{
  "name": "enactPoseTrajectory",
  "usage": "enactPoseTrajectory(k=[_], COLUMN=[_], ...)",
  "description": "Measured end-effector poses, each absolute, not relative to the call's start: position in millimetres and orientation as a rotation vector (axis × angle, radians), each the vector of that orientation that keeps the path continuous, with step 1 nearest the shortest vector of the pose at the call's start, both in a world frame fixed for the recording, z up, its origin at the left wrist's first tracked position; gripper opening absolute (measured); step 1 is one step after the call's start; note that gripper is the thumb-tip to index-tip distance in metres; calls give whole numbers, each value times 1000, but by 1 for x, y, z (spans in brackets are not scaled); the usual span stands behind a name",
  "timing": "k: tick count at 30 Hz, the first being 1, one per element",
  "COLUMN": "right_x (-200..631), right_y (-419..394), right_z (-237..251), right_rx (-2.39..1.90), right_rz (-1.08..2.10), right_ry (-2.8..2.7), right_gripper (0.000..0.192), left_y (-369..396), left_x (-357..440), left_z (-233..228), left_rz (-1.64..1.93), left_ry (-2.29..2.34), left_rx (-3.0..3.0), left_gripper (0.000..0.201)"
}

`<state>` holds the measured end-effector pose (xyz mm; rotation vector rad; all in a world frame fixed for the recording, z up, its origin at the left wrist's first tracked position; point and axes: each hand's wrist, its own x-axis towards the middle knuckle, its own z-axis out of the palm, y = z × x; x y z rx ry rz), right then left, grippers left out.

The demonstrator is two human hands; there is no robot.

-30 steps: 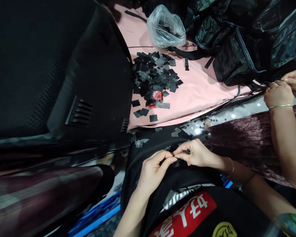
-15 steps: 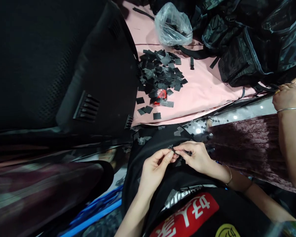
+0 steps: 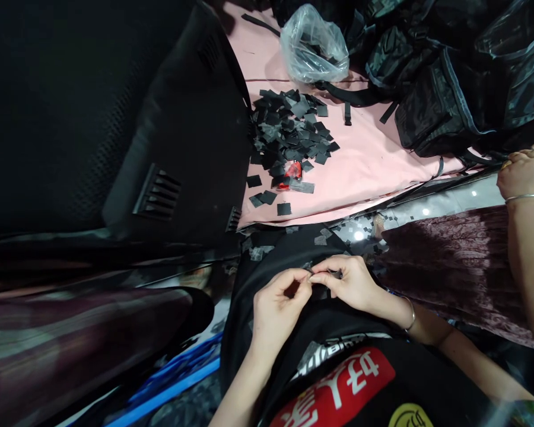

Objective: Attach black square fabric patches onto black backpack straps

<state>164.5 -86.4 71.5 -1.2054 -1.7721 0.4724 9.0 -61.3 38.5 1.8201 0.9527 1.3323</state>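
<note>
Left hand (image 3: pixel 278 308) and right hand (image 3: pixel 349 283) met over the lap, fingertips together pinching a small black piece (image 3: pixel 310 271); pile of black squares (image 3: pixel 289 133) lay far on pink cloth (image 3: pixel 365 160).

Black fabric squares (image 3: pixel 289 133) on pink cloth (image 3: pixel 365 160); red lighter (image 3: pixel 292 172); clear bag (image 3: pixel 314 47).

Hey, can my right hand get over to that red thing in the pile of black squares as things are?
Probably yes: the right hand has bare pink cloth before the red thing.
</note>
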Motion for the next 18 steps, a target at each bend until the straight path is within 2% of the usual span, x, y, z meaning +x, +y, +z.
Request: enactPoseTrajectory(k=[5, 11, 15, 18], right_x=[165, 161, 156, 153], right_y=[-83, -83, -80, -78], right_z=[74, 79, 75, 68], right_rx=[-1281, -1368, -1315, -1212], right_rz=[735, 805, 466, 212], right_ry=[-1707, -1688, -1670, -1681], right_gripper=[27, 22, 11, 10], left_y=[-68, -67, -61, -55], left_x=[12, 16, 18, 20], left_z=[48, 50, 41, 36], left_rz=[1522, 1593, 1510, 1376], left_ry=[941, 927, 960, 963], left_rx=[2055, 2173, 2064, 1795], left_gripper=[10, 11, 13, 24])
